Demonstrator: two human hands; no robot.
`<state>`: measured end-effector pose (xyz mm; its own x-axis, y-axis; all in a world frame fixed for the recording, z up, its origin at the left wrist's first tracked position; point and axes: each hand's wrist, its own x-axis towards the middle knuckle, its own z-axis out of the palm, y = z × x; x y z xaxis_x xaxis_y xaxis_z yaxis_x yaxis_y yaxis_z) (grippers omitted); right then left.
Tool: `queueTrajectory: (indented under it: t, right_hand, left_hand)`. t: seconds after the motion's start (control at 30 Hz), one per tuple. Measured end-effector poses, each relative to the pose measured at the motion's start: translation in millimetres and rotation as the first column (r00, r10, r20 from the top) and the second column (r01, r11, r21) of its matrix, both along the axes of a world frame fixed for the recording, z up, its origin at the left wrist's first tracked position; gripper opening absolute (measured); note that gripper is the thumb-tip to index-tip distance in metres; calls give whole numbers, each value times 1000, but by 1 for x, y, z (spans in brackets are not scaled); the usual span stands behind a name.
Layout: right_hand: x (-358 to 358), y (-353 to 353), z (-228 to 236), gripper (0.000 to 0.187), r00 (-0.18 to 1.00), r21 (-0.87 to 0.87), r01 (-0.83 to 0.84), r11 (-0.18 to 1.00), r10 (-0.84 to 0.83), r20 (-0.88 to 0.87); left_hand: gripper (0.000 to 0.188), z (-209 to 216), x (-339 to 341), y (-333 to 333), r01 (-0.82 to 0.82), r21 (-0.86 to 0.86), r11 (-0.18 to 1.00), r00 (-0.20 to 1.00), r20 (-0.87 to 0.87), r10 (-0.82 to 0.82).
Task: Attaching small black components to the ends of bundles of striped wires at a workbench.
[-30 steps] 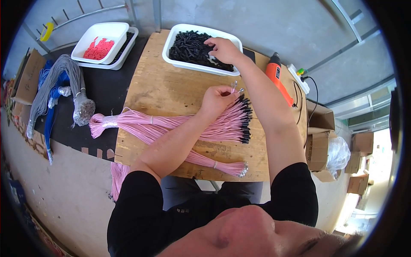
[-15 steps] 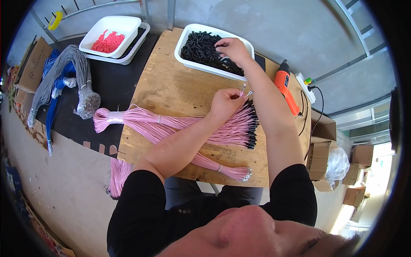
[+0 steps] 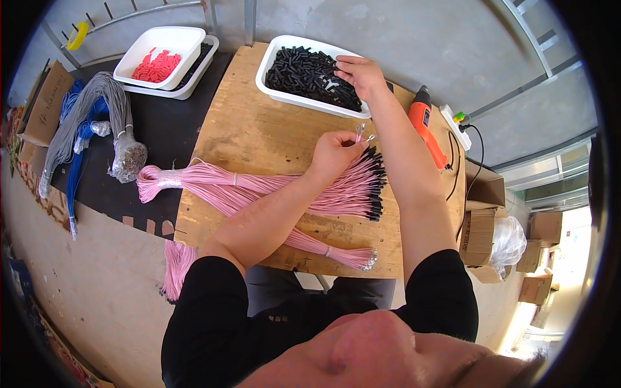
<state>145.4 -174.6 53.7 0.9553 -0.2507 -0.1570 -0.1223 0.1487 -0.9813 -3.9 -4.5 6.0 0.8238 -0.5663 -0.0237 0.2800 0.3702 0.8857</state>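
Observation:
Pinched between the thumb and fingers of my left hand [image 3: 337,155] are a few pink wires with bare metal terminals [image 3: 361,132] sticking up. Below that hand a bundle of pink wires [image 3: 336,194] fans out, its right ends capped with black sleeves [image 3: 376,187]. My right hand [image 3: 363,76] reaches over the right part of a white tray [image 3: 264,76] full of short black sleeves [image 3: 304,71]. Its fingers look stretched out and somewhat apart at the sleeves; nothing shows clearly in them. Nearer me lies another pink bundle with metal ends [image 3: 369,258].
An orange heat gun [image 3: 420,119] lies right of my right forearm, near a white power strip [image 3: 455,126] with black cables. At left, a white tray of red sleeves [image 3: 156,66] sits stacked on another tray, behind grey wire bundles [image 3: 119,97]. Cardboard boxes [image 3: 479,236] stand at right.
My right hand has shifted right across the tray, toward its right rim. My left hand keeps its pinch on the pink wires. The whole view has moved slightly.

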Motion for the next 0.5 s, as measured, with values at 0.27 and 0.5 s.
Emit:
queueTrajectory:
  t: [0.27, 0.5]
  right_hand:
    - [-12, -2, 6, 21, 998, -125, 47, 991, -43, 39]
    - [-14, -25, 9, 13, 997, 620, 51, 783, -9, -71]
  left_hand:
    - [7, 0, 0, 2, 27, 8, 1000, 1000, 4, -27]
    - [7, 0, -1, 0, 20, 22, 1000, 999, 40, -20]
